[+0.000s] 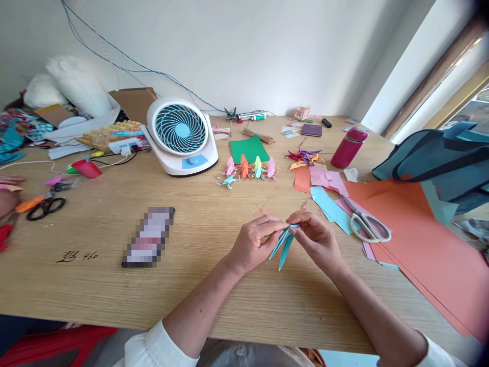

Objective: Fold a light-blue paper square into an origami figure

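Note:
A folded light-blue paper piece [286, 250] is held above the wooden table between my two hands, its narrow pointed flaps hanging down. My left hand [256, 240] pinches its upper left part between thumb and fingers. On the other side, my right hand [315, 239] grips the top right edge with thumb and forefinger. Beyond my hands stands a row of small folded paper figures [244, 167] in pink, orange and green. One blue paper figure [229, 180] lies just in front of that row.
A white fan [181, 132] stands at the back left, with a phone [150, 237] nearer me. White-handled scissors [369, 224] lie on coloured paper strips beside large orange sheets [424, 255]. Behind are a red bottle [349, 147] and a teal bag [431, 158]. Another person's hand [9, 196] shows far left.

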A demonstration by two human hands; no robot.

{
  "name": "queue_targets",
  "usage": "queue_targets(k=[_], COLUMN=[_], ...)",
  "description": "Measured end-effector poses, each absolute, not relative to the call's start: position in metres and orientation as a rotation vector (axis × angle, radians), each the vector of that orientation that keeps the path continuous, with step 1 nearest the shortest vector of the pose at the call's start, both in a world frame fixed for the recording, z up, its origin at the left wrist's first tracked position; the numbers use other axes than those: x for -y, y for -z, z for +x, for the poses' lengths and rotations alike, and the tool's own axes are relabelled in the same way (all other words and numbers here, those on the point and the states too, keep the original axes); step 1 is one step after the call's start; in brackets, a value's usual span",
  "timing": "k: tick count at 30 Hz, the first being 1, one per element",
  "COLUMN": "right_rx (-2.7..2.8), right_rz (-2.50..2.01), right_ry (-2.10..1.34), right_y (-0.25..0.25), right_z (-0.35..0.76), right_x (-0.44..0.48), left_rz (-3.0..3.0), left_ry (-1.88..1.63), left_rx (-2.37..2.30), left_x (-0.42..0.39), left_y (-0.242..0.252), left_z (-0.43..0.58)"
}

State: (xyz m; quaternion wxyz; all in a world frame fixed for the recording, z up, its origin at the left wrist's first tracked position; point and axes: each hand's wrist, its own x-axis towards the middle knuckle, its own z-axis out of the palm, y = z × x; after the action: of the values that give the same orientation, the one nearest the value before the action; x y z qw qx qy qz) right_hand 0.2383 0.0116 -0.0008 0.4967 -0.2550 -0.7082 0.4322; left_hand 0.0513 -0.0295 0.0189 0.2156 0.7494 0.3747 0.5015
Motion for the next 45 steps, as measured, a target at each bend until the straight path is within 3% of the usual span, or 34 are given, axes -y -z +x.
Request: queue_targets(k=[12, 30, 45], right_rx=[1.721, 1.501, 1.466], right_rz=[-0.586, -0.73, -0.702], right_ry=[-1.0, -1.198, -1.038], right_y=[-0.002, -0.007, -0.007], right_z=[0.238, 0.239, 0.239], right_x=[-0.011, -0.015, -0.016], left_rz=[2.093, 1.749, 1.743], left_ry=[-1.4, -1.435, -1.385], left_rx=[-1.048, -1.176, -1.098], left_x=[0.03, 0.03, 0.036], left_y=[-0.022, -0.021, -0.029], left_z=[0.052, 0.052, 0.051])
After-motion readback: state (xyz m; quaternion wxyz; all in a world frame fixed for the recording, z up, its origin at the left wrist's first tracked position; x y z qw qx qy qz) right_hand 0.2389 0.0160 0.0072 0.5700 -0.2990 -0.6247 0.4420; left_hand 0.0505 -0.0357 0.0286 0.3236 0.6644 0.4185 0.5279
